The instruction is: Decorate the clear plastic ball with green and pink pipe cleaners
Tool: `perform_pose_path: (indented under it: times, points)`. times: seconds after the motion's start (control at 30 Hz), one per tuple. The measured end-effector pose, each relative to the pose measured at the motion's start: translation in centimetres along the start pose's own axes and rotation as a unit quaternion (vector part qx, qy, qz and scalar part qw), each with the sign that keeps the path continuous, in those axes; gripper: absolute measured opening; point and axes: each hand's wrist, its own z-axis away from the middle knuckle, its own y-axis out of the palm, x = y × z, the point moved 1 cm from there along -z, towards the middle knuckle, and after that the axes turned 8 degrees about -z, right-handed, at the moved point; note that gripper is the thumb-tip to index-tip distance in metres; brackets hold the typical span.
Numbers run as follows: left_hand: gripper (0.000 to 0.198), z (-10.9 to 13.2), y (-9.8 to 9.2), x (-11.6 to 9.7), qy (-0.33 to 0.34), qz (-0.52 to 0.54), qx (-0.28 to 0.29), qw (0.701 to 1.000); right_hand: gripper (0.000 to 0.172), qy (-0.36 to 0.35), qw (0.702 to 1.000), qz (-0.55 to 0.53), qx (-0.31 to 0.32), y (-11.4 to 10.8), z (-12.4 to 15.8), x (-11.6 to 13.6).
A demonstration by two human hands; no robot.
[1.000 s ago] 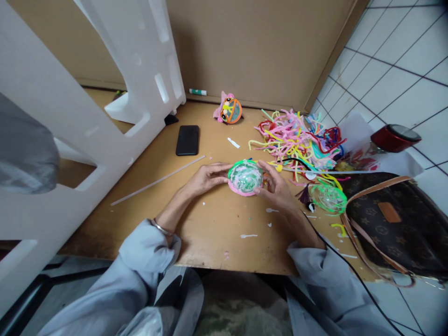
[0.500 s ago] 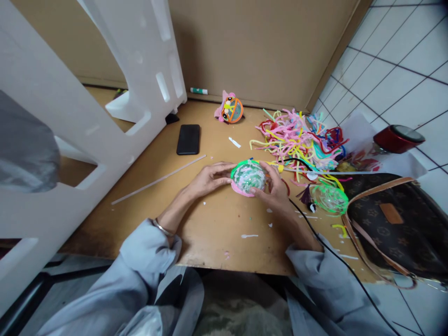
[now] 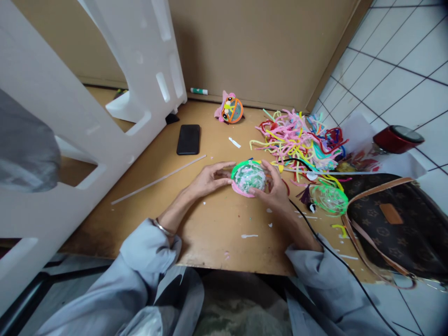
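A clear rounded dome (image 3: 249,178), edged with green and pink pipe cleaner and streaked with white, is held between both hands just above the wooden table (image 3: 217,238). My left hand (image 3: 210,179) pinches its left rim between thumb and fingers. On the other side, my right hand (image 3: 276,189) curls around the right edge, its thumb pressing on the near face. Part of the right rim is hidden behind those fingers. A second dome with green edging (image 3: 329,198) lies to the right of my right hand, close to a dark tassel (image 3: 305,195).
A heap of colourful pipe cleaners (image 3: 294,137) lies behind my right hand. A black cable (image 3: 332,245) crosses past my right wrist. Brown handbag (image 3: 399,233) and red-lidded jar (image 3: 399,139) stand right; black phone-like slab (image 3: 188,139), decorated owl-like figure (image 3: 230,108) and white strip (image 3: 159,179) lie beyond.
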Motion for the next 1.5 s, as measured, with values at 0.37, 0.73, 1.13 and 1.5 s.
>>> perform_pose_path:
  times: [0.37,0.73,1.13,1.5]
  points:
    - [0.07,-0.1,-0.1,0.6,-0.01,0.008,0.03,0.999,0.088,-0.002,1.0,-0.005,0.005,-0.2,0.0,-0.3]
    - [0.061,-0.3,-0.8,1.2,-0.016,0.011,0.022,1.0,0.079,-0.022,0.999,0.022,0.016,-0.1,-0.1,0.6]
    - [0.063,-0.2,-0.5,0.8,-0.039,0.018,0.04,0.998,0.078,-0.029,1.0,0.005,0.008,-0.1,0.0,-0.1]
    - [0.063,-0.2,-0.4,0.8,-0.049,0.016,0.04,0.998,0.079,-0.018,1.0,0.0,0.004,0.0,0.0,-0.4]
